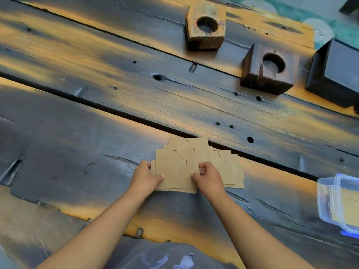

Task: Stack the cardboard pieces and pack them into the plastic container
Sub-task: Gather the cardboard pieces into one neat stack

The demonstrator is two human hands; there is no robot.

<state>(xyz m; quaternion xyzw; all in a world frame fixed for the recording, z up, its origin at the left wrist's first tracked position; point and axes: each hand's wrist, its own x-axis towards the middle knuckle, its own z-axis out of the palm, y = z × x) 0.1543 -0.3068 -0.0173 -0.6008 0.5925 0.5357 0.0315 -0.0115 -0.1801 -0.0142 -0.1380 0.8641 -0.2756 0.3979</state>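
Both hands, left (pixel 146 176) and right (pixel 208 176), pinched the fanned cards (pixel 180 167), well left of the container (pixel 328 202). Loosely squared, the lower cards could slip out on lifting.

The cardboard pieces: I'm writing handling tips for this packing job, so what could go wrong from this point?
1. The cardboard pieces are fanned out, not squared; gripped by the left hand and right hand, a loose one could slip out when lifted.
2. The pile's far edge overlaps the gap between planks; a piece might catch there.
3. The plastic container already holds cardboard, so an uneven stack may snag on its rim.
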